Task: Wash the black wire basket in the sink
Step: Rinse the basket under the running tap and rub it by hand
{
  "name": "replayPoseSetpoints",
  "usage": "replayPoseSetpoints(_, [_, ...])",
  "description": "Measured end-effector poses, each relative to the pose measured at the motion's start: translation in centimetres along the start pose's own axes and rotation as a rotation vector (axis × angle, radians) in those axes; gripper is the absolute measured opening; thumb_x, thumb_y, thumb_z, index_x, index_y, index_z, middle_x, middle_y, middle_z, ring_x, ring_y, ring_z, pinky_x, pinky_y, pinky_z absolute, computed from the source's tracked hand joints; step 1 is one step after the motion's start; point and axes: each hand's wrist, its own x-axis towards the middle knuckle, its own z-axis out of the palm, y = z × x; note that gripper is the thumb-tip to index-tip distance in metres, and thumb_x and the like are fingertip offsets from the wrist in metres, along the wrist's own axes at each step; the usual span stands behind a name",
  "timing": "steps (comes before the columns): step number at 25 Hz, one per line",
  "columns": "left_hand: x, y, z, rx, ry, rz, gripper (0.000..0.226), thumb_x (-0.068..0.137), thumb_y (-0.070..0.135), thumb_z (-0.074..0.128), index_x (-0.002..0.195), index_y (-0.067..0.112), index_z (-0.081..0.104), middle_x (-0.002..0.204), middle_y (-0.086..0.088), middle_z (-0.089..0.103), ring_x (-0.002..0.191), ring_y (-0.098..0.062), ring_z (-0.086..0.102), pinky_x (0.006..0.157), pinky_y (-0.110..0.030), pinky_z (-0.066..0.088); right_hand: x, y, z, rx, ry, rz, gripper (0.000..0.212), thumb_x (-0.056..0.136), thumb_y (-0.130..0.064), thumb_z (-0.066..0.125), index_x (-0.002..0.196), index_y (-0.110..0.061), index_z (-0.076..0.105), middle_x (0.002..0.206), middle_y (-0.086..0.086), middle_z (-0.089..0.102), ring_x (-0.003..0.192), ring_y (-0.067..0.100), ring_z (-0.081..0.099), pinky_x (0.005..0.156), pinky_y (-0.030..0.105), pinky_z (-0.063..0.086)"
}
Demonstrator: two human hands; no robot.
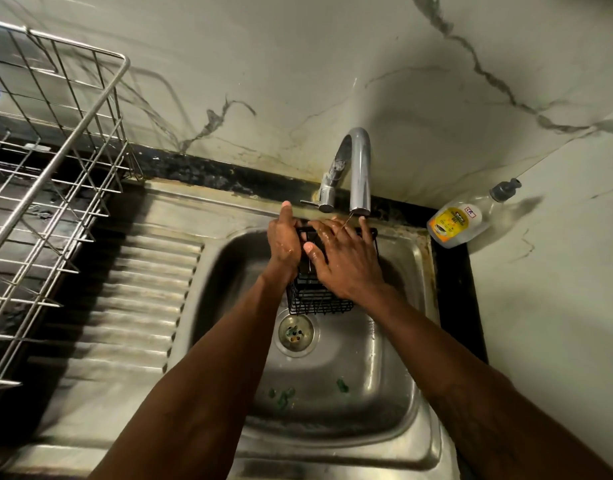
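My left hand (285,242) grips the left side of the basket (318,299), fingers curled round its rim. My right hand (344,259) lies spread flat on top, wet and shiny. The basket is black wire mesh, boxy, held above the drain (295,333) inside the steel sink (395,393), right under the curved chrome tap (358,168). Marble-look wall behind, soap bottle (460,220) to the right.

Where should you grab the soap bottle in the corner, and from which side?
Grab the soap bottle around its wide body, coming from the sink side. It lies tipped with its narrow pump end toward the wall, and the body end faces you.
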Motion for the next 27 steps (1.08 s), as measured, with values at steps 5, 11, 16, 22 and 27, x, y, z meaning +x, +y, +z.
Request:
replayPoseSetpoints(5, [-0.3, 0.5, 1.4, 0.023, -0.016, 0.014, 0.053, 0.102, 0.041, 0.046, 0.073, 0.003, 0.066, 0.068, -0.016, 0.065, 0.064, -0.015, 0.065, 0.069, -0.028, 0.057, 2.7, 0.7, -1.5, 0.19, -0.101, 0.208, 0.044, 0.093, -0.067, 0.046, 0.114, -0.033, 0.065, 0.103, 0.001, 0.071, 0.099, 0.025, 0.064, 0.093, 0.038, 0.047])
replayPoseSetpoints(11, [0.1, 1.0, 2.2, 0.221, -0.05, 0.048, 0.065, 0.095, 0.062, 0.05, 0.049, 0.016, 0.049, 0.051, -0.003, 0.053, 0.048, -0.017, 0.051, 0.055, -0.035, 0.046, 2.5, 1.4, -0.7, 0.104, 0.009, 0.077, 0.039, 0.102, -0.05, 0.037, 0.111, -0.028, 0.066, 0.102, 0.003, 0.072, 0.097, 0.027, 0.066, 0.085, 0.038, 0.047])
replayPoseSetpoints(16, [-0.8, 0.2, 1.7, 0.18, -0.102, 0.08, 0.056, 0.096, 0.051, 0.059, 0.076, -0.001, 0.069, 0.067, -0.009, 0.07, 0.06, -0.018, 0.068, 0.06, -0.033, 0.056, -0.7, 1.8, -0.1, -0.095, 0.051, -0.036, 0.048, 0.101, -0.052, 0.034, 0.127, -0.021, 0.059, 0.12, 0.005, 0.064, 0.108, 0.024, 0.06, 0.095, 0.043, 0.045])
replayPoseSetpoints(22, [-0.8, 0.8, 0.8, 0.234, -0.121, 0.097, 0.067, 0.092, 0.06, 0.058, 0.062, 0.0, 0.062, 0.06, -0.011, 0.063, 0.056, -0.025, 0.059, 0.06, -0.042, 0.052, 2.3, 0.2, -2.9, 0.027, -0.031, 0.075, 0.048, 0.107, -0.046, 0.033, 0.084, -0.021, 0.067, 0.071, 0.003, 0.053, 0.076, 0.028, 0.063, 0.066, 0.032, 0.034])
replayPoseSetpoints(27, [1.2, 1.6, -1.4, 0.276, -0.056, 0.06, 0.069, 0.081, 0.076, 0.06, 0.061, 0.009, 0.063, 0.066, -0.021, 0.066, 0.06, -0.037, 0.064, 0.071, -0.05, 0.059, 1.7, -0.1, -2.0, 0.052, -0.075, -0.062, 0.06, 0.099, -0.067, 0.031, 0.137, -0.029, 0.056, 0.131, 0.002, 0.063, 0.121, 0.024, 0.058, 0.097, 0.037, 0.04])
